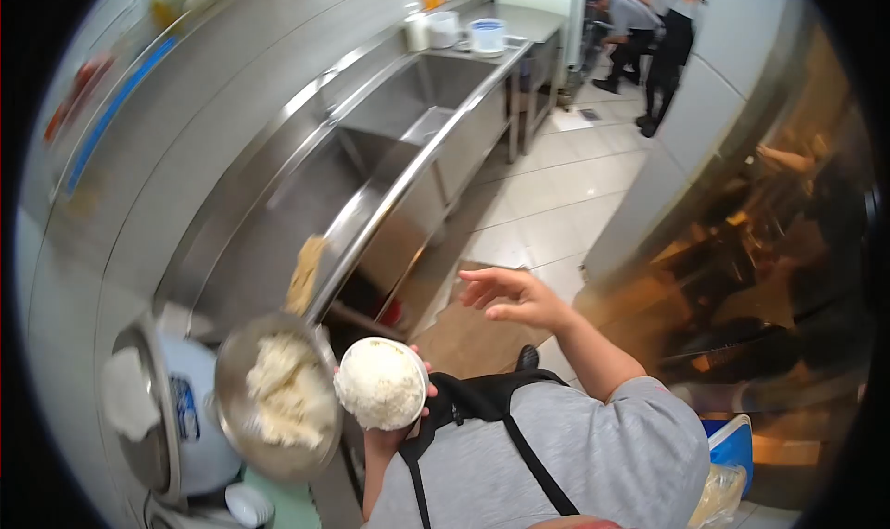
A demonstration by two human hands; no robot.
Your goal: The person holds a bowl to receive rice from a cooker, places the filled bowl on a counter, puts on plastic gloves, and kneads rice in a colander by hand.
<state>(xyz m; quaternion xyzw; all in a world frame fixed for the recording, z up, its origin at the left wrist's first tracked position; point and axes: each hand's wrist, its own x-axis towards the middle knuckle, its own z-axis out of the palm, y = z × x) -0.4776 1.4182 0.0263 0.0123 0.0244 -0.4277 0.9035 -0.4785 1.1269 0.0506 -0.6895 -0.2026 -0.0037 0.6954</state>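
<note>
My left hand (378, 441) grips a white bowl (426, 381) from below and the side. A rounded heap of white rice (382, 385) fills it to above the rim. Beside it, to the left, stands a metal bowl (234, 381) with clumps of white rice (289, 395) inside. My right hand (510, 297) is raised in the air to the right of the bowl, fingers apart, holding nothing.
A rice cooker with a pale blue body (209, 436) stands at the left. Steel sinks (389, 102) run along the wall, with a tan cloth (306, 274) on the near edge. Small white bowls (248, 503) sit lower left. Two people (672, 47) stand in the far passage.
</note>
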